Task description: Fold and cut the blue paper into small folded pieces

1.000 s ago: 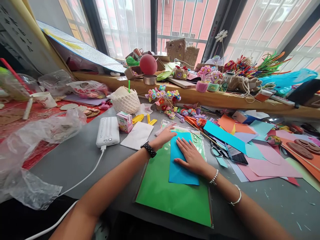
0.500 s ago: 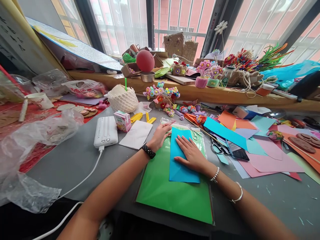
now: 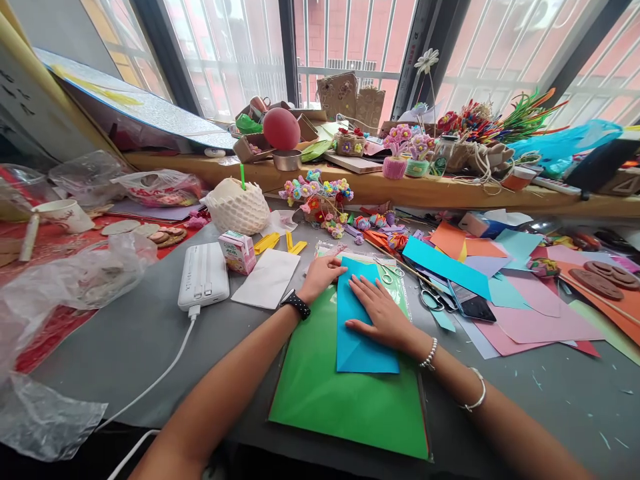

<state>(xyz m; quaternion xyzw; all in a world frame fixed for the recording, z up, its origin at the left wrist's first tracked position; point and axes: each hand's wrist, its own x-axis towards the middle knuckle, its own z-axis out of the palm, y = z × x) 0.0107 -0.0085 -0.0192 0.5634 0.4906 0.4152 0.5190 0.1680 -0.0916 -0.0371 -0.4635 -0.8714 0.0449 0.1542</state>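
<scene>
A sheet of blue paper (image 3: 367, 357), with faint crease lines, lies lengthwise on a pack of green paper (image 3: 345, 420) in a clear plastic sleeve. My right hand (image 3: 383, 313) is spread flat on the blue paper, fingers apart. At the paper's upper left edge, my left hand (image 3: 323, 277) has its fingers bent and drawn together, fingertips at the edge; exactly how they grip is partly hidden. Small scissors (image 3: 389, 272) rest on the sleeve, beyond my right fingertips. Another pair of scissors (image 3: 431, 299) lies to the right, beside a phone (image 3: 473, 303).
A white power bank (image 3: 204, 277) with a cable, a pink drink carton (image 3: 238, 252) and a white napkin (image 3: 267, 279) are on the left. Loose coloured sheets, including pink paper (image 3: 545, 323), cover the right side. Yarn flowers (image 3: 320, 193) stand behind.
My left hand's fingers have drawn together and bent at the blue paper's edge. My right hand stays flat on the sheet. The whole view has shifted slightly.
</scene>
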